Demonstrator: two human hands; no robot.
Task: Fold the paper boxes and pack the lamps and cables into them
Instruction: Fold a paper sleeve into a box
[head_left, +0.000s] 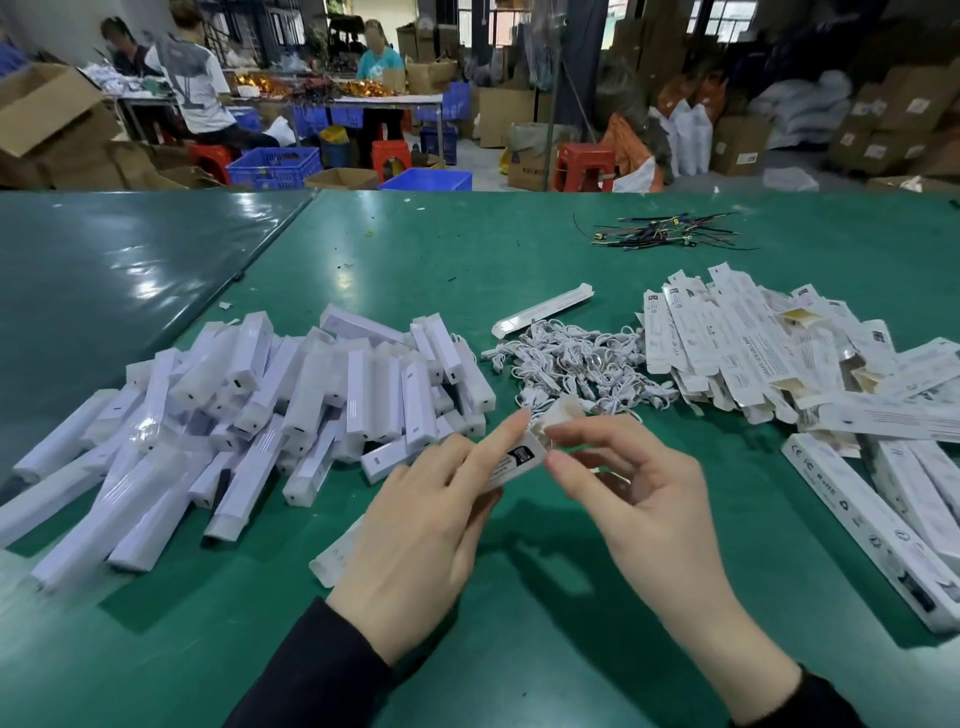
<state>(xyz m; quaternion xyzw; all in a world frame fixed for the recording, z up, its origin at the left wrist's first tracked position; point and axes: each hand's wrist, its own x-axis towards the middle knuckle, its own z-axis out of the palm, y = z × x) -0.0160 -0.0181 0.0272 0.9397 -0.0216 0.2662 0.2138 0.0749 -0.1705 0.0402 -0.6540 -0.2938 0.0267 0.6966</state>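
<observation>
A long white paper box (519, 460) runs under my left hand (421, 530), which grips it around the middle with the forefinger stretched along its top. My right hand (628, 483) pinches the flap at the box's open far end. The box's near end (332, 561) pokes out below my left palm. A heap of white lamps (270, 410) lies to the left. Coiled white cables (576, 364) are piled just beyond my hands. Flat unfolded boxes (769, 353) are stacked to the right.
One folded box (545, 309) lies alone behind the cables. Loose coloured wires (665, 236) sit at the far side of the green table (519, 623). More long boxes (878, 525) lie at the right edge. People work at a distant table (291, 96).
</observation>
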